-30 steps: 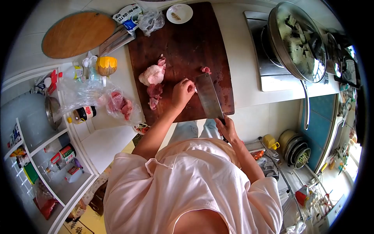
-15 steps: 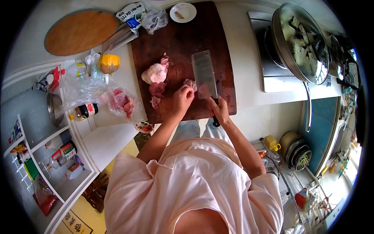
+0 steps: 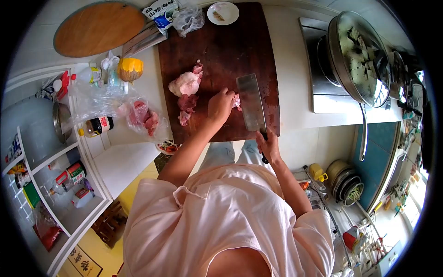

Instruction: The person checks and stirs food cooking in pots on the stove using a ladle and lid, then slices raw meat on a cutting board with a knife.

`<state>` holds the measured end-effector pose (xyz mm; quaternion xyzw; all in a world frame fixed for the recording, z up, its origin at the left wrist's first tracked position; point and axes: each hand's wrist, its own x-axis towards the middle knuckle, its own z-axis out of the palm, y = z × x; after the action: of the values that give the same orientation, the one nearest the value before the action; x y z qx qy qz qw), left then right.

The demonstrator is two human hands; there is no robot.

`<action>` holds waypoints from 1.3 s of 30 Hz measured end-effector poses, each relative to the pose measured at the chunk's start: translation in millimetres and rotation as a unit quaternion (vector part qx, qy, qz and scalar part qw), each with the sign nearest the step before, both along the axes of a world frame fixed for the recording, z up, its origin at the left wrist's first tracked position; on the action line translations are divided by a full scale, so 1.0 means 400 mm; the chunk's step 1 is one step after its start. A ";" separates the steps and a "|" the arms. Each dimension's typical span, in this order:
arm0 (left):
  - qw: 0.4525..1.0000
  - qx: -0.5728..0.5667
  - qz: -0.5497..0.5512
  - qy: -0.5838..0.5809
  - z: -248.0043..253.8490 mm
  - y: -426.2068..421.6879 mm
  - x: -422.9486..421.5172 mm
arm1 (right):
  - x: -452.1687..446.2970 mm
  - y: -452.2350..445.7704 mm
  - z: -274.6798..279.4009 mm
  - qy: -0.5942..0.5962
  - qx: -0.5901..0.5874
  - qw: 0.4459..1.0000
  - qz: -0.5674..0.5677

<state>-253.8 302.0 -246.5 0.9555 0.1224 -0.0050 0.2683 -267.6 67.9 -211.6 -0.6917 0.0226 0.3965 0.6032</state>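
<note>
My right hand (image 3: 269,145) is wrapped round the black handle of a cleaver (image 3: 251,101). The broad steel blade points away from me over the dark wooden cutting board (image 3: 217,55). Just left of the blade, a small piece of meat (image 3: 236,102) shows past the fingertips of my left hand (image 3: 220,107). Those fingers are curled and pressed on the meat, hiding part of it. Further left on the board lies a larger chunk of meat (image 3: 184,85), pale and fatty at the top, with darker red meat (image 3: 187,104) below it.
A white plate (image 3: 223,13) and a crumpled plastic bag (image 3: 188,21) sit at the board's far end. Bagged meat (image 3: 144,119), a sauce bottle (image 3: 98,126) and a cut pumpkin (image 3: 130,69) are on the left. A lidded pan (image 3: 360,60) stands on the stove at right.
My right hand has drawn the cleaver toward me and slightly right. My left hand has moved forward and now covers more of the small meat piece. The whole view has shifted a little.
</note>
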 end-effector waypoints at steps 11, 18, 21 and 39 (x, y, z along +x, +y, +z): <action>0.996 -0.077 -0.010 -0.041 -0.015 0.035 -0.014 | -0.013 -0.016 0.007 0.056 0.006 0.998 0.004; 0.999 -0.009 0.017 -0.046 0.048 0.025 -0.013 | -0.021 -0.016 -0.004 0.060 0.017 0.998 -0.016; 0.999 -0.010 -0.029 -0.043 0.066 0.012 0.005 | -0.012 -0.022 0.001 0.054 0.026 0.998 -0.032; 0.993 -0.056 -0.026 -0.105 -0.004 0.045 -0.013 | -0.026 0.003 0.011 0.095 0.048 0.994 -0.005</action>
<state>-259.0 320.0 -247.9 0.9370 0.0686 0.0814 0.3327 -277.9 69.3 -207.2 -0.6212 0.0644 0.4575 0.6330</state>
